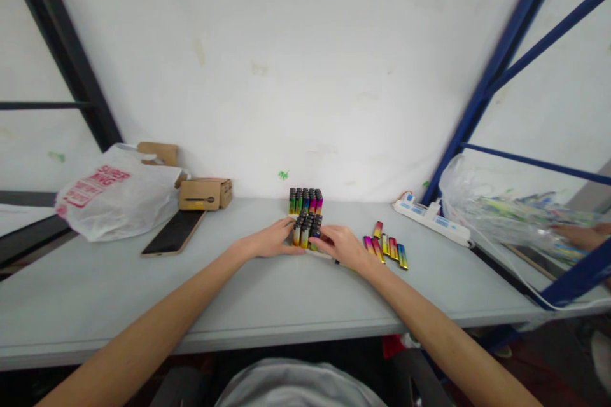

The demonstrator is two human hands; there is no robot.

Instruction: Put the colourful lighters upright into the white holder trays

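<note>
A tight block of upright lighters (304, 235) with black tops and bright, shaded bodies stands in front of me at the middle of the table. A pale edge (317, 254), perhaps of a tray, shows under its front right. My left hand (277, 238) cups the block's left side, thumb along the front base and fingers behind. At the right side, my right hand (341, 243) has its thumb on a dark blue-green lighter (314, 240) at the front corner; its other fingers curl behind. Behind the block is a second row of upright lighters (306, 201).
Several loose lighters (392, 248) lie right of my right hand. A power strip (432, 222) with a white cable is farther right. On the left are a phone (174, 233), a cardboard box (205, 194) and a white plastic bag (119, 194). Another person's hand (580, 236) shows far right.
</note>
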